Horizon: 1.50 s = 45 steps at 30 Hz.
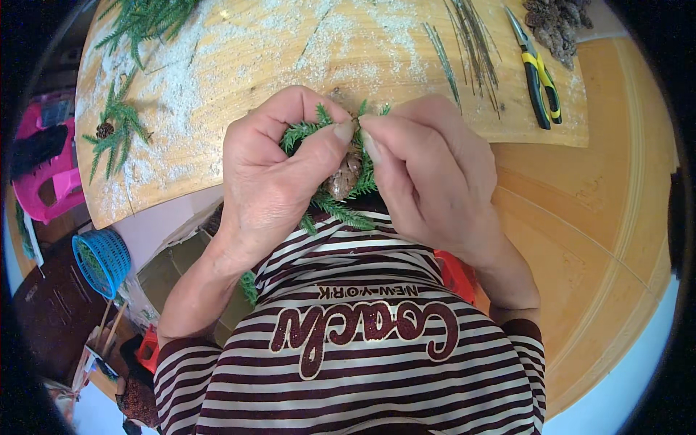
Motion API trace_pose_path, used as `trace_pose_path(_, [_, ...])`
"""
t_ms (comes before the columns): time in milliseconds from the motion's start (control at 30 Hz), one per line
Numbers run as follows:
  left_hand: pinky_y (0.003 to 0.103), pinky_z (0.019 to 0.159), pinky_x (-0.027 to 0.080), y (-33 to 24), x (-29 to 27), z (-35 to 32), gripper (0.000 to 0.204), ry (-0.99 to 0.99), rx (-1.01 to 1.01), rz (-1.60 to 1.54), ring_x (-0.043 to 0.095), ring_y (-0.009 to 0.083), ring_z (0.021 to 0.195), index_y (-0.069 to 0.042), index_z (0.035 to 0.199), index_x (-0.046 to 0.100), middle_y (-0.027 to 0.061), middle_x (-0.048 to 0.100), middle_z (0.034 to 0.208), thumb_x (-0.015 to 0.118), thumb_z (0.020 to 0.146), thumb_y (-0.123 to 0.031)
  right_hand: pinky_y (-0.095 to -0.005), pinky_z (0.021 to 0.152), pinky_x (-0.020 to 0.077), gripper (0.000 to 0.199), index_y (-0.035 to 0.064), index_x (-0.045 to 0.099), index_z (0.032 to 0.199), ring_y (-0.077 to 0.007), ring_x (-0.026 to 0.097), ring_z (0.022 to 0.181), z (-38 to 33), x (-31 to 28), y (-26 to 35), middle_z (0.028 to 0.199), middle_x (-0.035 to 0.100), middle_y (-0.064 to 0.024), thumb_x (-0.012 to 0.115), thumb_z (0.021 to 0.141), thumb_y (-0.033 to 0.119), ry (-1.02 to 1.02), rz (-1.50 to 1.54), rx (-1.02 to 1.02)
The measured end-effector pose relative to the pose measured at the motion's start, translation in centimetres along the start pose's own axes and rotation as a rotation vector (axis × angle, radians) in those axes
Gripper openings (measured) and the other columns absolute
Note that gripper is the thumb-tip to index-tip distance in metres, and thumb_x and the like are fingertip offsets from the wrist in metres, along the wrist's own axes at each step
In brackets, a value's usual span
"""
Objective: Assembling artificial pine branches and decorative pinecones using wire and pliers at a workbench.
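While both hands meet at the middle of the frame, the big wooden board (239,80) fills the upper half, dusted with pale grit that looks like debris from the craft work. It sits on a round orange table (602,217) that curves down the right side, so the board seems to serve as a work surface that spares the table.

Down the scale now: the left hand (272,181) is curled round a small bundle, thumb pressing on top, and the right hand (428,174) comes in from the other side with thumb and fingers pinching at the same spot. Both are clenched on the bundle, held close to the chest, likely so the fiddly work stays under the eyes. That bundle is green sprigs (341,206) wrapped about a brown pinecone (342,176), dead centre between the 2 hands, just above the striped shirt.

At the upper left, spare sprigs (116,134) lie on the board with another little cone among them, and more greenery pokes in at the top edge. Upper right, a fan of thin wires (475,51) lies within reach, probably ties. Right of them, yellow-handled pliers (540,80) rest with jaws pointing away, beside a heap of dark cones (554,25). Lower left, off the table, sits a blue basket (101,261).
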<state>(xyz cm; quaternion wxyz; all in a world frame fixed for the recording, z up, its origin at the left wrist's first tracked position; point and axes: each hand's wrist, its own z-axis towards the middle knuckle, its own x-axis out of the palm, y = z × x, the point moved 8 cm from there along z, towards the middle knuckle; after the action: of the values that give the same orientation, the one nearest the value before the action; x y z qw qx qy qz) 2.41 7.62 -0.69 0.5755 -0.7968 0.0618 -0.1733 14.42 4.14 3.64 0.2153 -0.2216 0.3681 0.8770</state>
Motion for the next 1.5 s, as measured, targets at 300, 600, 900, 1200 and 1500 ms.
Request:
trace_pose_path(300, [0.018,0.052,0.040,0.3,-0.3,0.0,0.003,-0.041,-0.018,0.036,0.050,0.0037,0.059,0.002,0.085,0.059,0.0006,0.058,0.069,0.057,0.085,-0.001,-0.0319,0.047,0.0435,0.037,-0.0023,0.060,0.100,-0.0243,0.055,0.058,-0.2,0.8,0.9,0.077,0.056,-0.0114,0.066,0.063,-0.008,0.033,-0.098,-0.103])
trace_pose_path(600, [0.017,0.050,0.039,0.9,-0.4,0.1,0.003,-0.052,-0.105,0.027,0.050,0.0030,0.057,0.002,0.083,0.060,0.0002,0.058,0.068,0.057,0.083,0.000,-0.0313,0.045,0.0431,0.037,-0.0042,0.060,0.099,-0.0243,0.054,0.057,-0.4,1.0,1.3,0.077,0.054,-0.0116,0.065,0.062,-0.008,0.036,-0.098,-0.139])
trace_pose_path(900, [0.018,0.052,0.040,1.0,0.1,0.6,0.004,0.010,-0.076,0.014,0.051,0.0042,0.058,0.002,0.086,0.058,0.0008,0.057,0.070,0.055,0.084,0.000,-0.0312,0.049,0.0441,0.035,-0.0040,0.058,0.101,-0.0240,0.055,0.059,-0.7,1.1,0.8,0.076,0.053,-0.0118,0.063,0.067,-0.007,0.073,-0.158,-0.104])
trace_pose_path(1200, [0.019,0.062,0.043,-1.3,-0.3,0.5,0.008,0.086,0.093,0.057,0.052,0.0055,0.070,0.001,0.092,0.054,0.0011,0.056,0.078,0.052,0.085,0.001,-0.0240,0.062,0.0411,0.012,-0.0026,0.054,0.093,-0.0144,0.050,0.072,1.3,-6.3,-2.9,0.087,0.055,-0.0069,0.058,0.083,0.002,0.020,-0.123,0.223])
trace_pose_path(1500, [0.019,0.065,0.044,-1.4,-0.6,0.7,0.007,0.127,0.100,0.085,0.052,0.0049,0.070,0.001,0.094,0.054,0.0002,0.056,0.078,0.052,0.088,-0.002,-0.0306,0.066,0.0453,0.024,-0.0006,0.053,0.095,-0.0248,0.055,0.078,-1.8,-14.0,-10.9,0.099,0.053,-0.0137,0.062,0.085,0.019,0.389,-0.749,0.351])
